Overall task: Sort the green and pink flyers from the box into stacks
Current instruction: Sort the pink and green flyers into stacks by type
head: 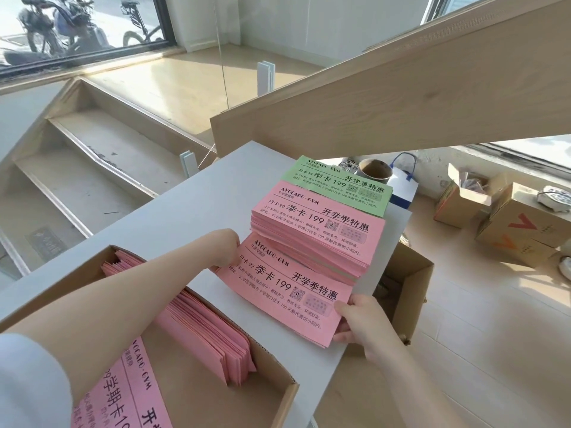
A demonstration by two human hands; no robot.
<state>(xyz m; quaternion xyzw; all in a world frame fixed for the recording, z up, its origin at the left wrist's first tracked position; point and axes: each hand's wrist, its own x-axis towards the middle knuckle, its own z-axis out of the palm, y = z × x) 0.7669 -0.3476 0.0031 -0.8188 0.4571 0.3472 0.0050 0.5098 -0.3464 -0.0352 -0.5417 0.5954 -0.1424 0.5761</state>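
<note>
A bundle of pink flyers [278,291] lies flat on the white table [197,205], held at both ends. My left hand [224,248] grips its far left end and my right hand [355,316] pinches its near right corner. Just behind it stands a thick pink stack [318,230], touching the bundle. A thin green stack [340,186] lies beyond the pink one at the table's far edge. The cardboard box [275,393] at lower left holds more pink flyers [204,332] standing on edge, and a loose pink flyer [123,387] lies in its near corner.
An open cardboard carton [408,273] sits on the floor right of the table. More cartons [519,223] stand further right. A sloped wooden stair panel [401,97] hangs over the table's far side. Steps [92,162] descend on the left.
</note>
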